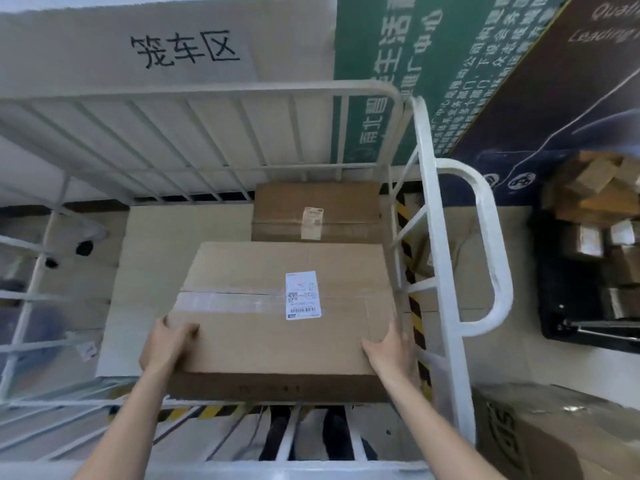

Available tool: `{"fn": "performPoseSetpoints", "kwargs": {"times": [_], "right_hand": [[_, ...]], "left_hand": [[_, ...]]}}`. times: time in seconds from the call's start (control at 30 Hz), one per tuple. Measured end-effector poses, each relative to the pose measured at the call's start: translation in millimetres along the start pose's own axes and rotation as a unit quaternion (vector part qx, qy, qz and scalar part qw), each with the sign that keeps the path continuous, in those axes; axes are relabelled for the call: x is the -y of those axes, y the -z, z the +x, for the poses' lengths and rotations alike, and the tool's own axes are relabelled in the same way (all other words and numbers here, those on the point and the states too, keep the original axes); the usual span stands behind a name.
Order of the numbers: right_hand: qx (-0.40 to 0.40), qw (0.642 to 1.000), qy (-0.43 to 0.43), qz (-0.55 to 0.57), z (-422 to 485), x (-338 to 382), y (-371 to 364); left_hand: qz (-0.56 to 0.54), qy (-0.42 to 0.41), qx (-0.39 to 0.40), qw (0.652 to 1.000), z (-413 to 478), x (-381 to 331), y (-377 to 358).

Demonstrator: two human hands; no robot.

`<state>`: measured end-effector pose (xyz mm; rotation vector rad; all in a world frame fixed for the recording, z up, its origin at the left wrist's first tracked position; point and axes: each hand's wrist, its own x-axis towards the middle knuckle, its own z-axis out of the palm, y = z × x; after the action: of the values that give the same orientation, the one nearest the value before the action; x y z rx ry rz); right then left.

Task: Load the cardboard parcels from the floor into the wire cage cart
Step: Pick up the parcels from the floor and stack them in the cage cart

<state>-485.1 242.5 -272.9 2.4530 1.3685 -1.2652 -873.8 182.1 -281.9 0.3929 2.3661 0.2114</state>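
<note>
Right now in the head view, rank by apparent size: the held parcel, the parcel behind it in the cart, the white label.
1. held parcel, though nearer the camera.
2. parcel behind it, partly hidden.
3. white label, smallest.

Cart floor [156, 271] open left of front parcel [277, 334], rear parcel [311, 202] just behind, cage side bars [431, 220] close on right
</note>
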Motion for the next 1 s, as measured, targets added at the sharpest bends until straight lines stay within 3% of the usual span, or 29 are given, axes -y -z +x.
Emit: {"fn": "performPoseSetpoints", "kwargs": {"times": [0.13, 0.27, 0.43, 0.63, 0.77, 0.87, 1.0], "right_hand": [[0.021, 0.998, -0.056, -0.021, 47.0, -17.1, -50.8], [0.028, 0.994, -0.096, -0.045, 90.7, -38.3, -95.5], [-0.012, 0.998, -0.059, -0.023, 137.9, -67.4, -142.2], [0.048, 0.998, -0.031, -0.01, 182.6, -104.6, -198.8], [0.115, 0.989, -0.004, -0.088, 198.1, -118.1, -239.5], [0.164, 0.97, -0.013, -0.178, 207.7, -127.3, -261.0], [0.173, 0.956, -0.003, -0.237, 214.7, -134.9, -277.3]], "left_hand": [[0.019, 0.038, 0.043, 0.998, 56.2, 26.1, -48.4], [0.07, 0.025, 0.05, 0.996, 108.0, 33.6, -96.3], [-0.024, 0.041, 0.063, 0.997, 161.2, 46.1, -156.8], [-0.001, 0.031, 0.261, 0.965, 178.6, 106.8, -247.5], [0.172, -0.101, 0.207, 0.958, 174.7, 123.5, -285.4], [0.322, -0.192, 0.185, 0.908, 161.8, 129.2, -307.1], [0.395, -0.197, 0.195, 0.876, 162.3, 127.8, -331.5]]}}
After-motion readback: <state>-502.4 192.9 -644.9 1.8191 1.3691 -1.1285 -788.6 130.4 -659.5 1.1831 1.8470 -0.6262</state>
